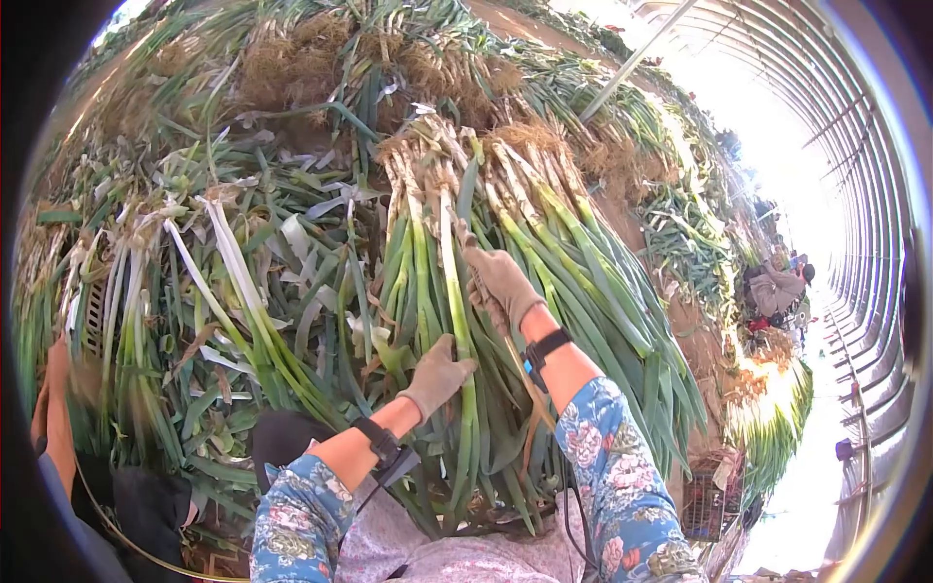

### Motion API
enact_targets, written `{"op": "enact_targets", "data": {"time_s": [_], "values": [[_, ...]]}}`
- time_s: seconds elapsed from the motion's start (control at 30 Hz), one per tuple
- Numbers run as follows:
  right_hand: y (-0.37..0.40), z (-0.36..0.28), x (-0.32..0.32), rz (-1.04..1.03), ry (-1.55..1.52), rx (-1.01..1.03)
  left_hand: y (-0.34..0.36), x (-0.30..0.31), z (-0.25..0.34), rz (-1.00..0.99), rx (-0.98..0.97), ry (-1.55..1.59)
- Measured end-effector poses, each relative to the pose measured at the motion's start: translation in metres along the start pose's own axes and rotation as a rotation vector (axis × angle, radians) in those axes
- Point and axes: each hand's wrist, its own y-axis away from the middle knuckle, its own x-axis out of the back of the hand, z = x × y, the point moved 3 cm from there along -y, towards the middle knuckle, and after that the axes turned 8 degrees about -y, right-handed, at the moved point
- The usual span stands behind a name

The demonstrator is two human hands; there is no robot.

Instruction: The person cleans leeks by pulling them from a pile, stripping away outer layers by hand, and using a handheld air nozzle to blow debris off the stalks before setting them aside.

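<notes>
A large bundle of green onions (486, 253) lies in front of me, roots (466, 146) pointing away. My left hand (437, 374), in a tan glove, rests on the stalks near the middle of the bundle. My right hand (501, 287), also gloved, presses on the stalks a little farther up and seems to grip a thin strip or tie (515, 360) that runs down toward my wrist. Both arms wear floral blue sleeves and a dark wrist strap.
More green onions (224, 272) are heaped to the left and behind. A metal pole (632, 63) crosses the upper right. Other people (777, 287) work at right under the arched greenhouse frame. A wire crate (709, 496) stands at lower right.
</notes>
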Motion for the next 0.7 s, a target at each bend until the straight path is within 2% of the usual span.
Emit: {"op": "enact_targets", "data": {"time_s": [0.07, 0.13, 0.17, 0.27, 0.3, 0.4, 0.53, 0.57, 0.7], "values": [[-0.017, -0.015, 0.002, 0.011, 0.108, -0.032, -0.002, 0.000, -0.002, 0.003, 0.005, -0.024], [-0.031, -0.018, 0.004, 0.024, 0.015, -0.116, 0.000, 0.002, 0.000, -0.013, 0.016, -0.022], [-0.034, -0.014, 0.002, 0.021, -0.022, -0.087, -0.001, 0.003, 0.000, -0.090, 0.044, -0.035], [-0.002, -0.009, 0.005, -0.002, -0.056, -0.010, -0.013, -0.007, -0.016, -0.063, -0.054, 0.381], [0.022, -0.006, 0.009, -0.011, -0.051, 0.017, -0.016, 0.000, -0.009, -0.204, -0.058, 0.548], [0.097, 0.017, 0.021, -0.046, -0.133, 0.014, -0.027, 0.012, -0.006, -0.361, 0.047, 1.044], [0.186, 0.049, 0.026, -0.051, -0.054, -0.090, -0.029, 0.017, -0.012, -0.444, 0.041, 1.081], [0.200, 0.056, 0.024, -0.045, -0.032, -0.087, -0.026, 0.012, -0.013, -0.361, 0.122, 1.086], [0.192, 0.054, 0.023, -0.049, 0.009, -0.100, -0.010, 0.002, -0.021, -0.274, 0.224, 1.091]]}}
